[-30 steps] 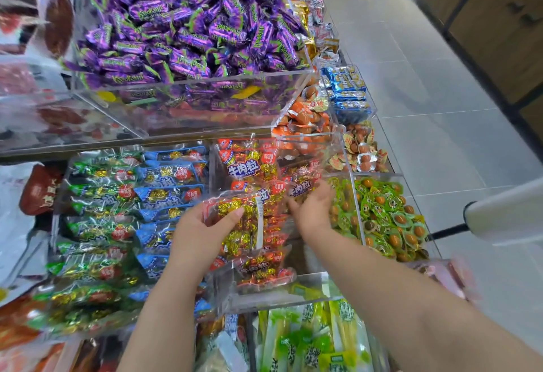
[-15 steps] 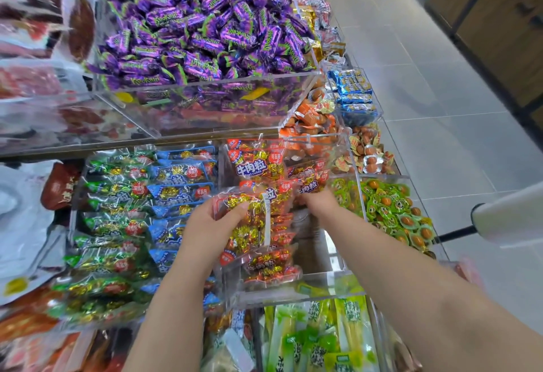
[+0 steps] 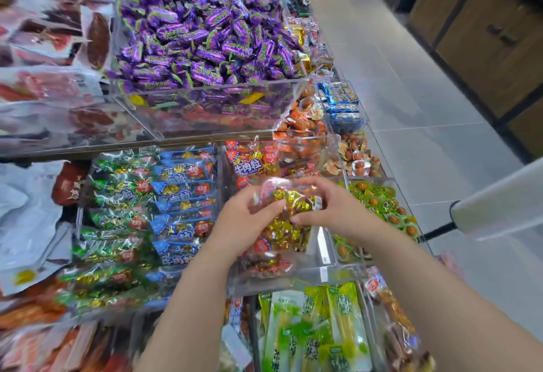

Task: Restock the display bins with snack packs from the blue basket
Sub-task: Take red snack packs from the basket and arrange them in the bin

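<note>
Your right hand [image 3: 332, 210] has left the back of the clear bin [image 3: 293, 282] and joined your left hand [image 3: 242, 220] on the snack pack [image 3: 291, 199]. Both grips pinch it, raised over that bin.

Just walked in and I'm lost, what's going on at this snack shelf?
A person is restocking a snack display. Their left hand and right hand together grip one clear pack of gold-wrapped snacks, held over the clear bin that holds similar red-labelled packs. The pack is not yet set down.
</note>
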Motion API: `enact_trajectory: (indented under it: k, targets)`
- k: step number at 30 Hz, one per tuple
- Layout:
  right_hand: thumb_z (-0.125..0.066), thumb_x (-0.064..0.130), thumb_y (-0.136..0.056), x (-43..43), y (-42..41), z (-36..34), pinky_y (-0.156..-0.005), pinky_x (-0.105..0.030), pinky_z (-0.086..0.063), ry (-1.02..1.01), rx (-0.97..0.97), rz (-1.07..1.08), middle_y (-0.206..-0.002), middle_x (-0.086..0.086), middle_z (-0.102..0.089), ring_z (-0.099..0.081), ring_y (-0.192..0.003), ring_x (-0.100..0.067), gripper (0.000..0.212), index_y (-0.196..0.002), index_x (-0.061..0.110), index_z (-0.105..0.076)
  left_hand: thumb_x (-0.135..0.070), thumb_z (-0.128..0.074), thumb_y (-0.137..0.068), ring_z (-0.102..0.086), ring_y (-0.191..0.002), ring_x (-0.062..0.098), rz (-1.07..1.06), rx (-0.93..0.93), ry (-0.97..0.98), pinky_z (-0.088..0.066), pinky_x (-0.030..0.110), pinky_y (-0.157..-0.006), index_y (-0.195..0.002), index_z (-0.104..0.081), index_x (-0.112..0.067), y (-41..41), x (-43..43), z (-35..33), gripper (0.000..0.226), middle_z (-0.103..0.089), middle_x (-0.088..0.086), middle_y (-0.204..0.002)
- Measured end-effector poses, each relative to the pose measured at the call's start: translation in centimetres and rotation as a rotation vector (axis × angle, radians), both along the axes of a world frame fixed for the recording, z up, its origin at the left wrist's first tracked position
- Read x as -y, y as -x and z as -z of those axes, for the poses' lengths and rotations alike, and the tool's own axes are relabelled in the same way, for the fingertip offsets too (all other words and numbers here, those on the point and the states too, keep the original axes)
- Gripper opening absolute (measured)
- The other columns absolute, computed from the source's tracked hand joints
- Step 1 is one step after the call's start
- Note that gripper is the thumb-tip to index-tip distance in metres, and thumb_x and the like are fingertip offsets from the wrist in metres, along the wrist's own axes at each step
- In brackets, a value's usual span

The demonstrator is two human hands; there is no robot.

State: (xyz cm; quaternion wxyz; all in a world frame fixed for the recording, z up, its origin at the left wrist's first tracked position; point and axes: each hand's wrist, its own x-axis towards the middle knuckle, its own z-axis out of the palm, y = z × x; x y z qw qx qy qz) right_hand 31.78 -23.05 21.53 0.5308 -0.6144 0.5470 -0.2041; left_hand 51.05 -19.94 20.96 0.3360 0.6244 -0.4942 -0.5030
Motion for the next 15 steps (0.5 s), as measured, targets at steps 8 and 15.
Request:
enact_trajectory:
  k: [8, 15]
  targets:
    - [-0.082, 0.025, -0.068, 2.1, 2.4, 0.1, -0.059, -0.031, -0.043, 0.125, 0.199, 0.581, -0.062, 0.009, -0.049, -0.049, -0.061, -0.013, 0.035, -0.068, 0.023, -0.047, -0.068, -0.056, -0.081, 0.009, -0.149, 0.031, -0.030, 1.057, -0.068, -0.003, 0.056, -0.117, -0.154, -0.008, -0.020, -4.0, 0.5, 3.3, 0.100, 0.001, 0.006, -0.163]
    - [-0.080, 0.024, -0.073, 1.4, -1.7, 4.2, -0.072, -0.029, -0.046, 0.091, -0.073, 0.373, -0.095, -0.001, -0.060, -0.056, -0.083, -0.016, 0.043, -0.102, 0.021, -0.049, -0.042, -0.057, -0.089, 0.009, -0.149, 0.029, -0.035, 1.099, -0.081, -0.004, 0.055, -0.117, -0.155, 0.000, -0.021, -3.9, 0.7, 5.0, 0.090, 0.009, 0.006, -0.163]
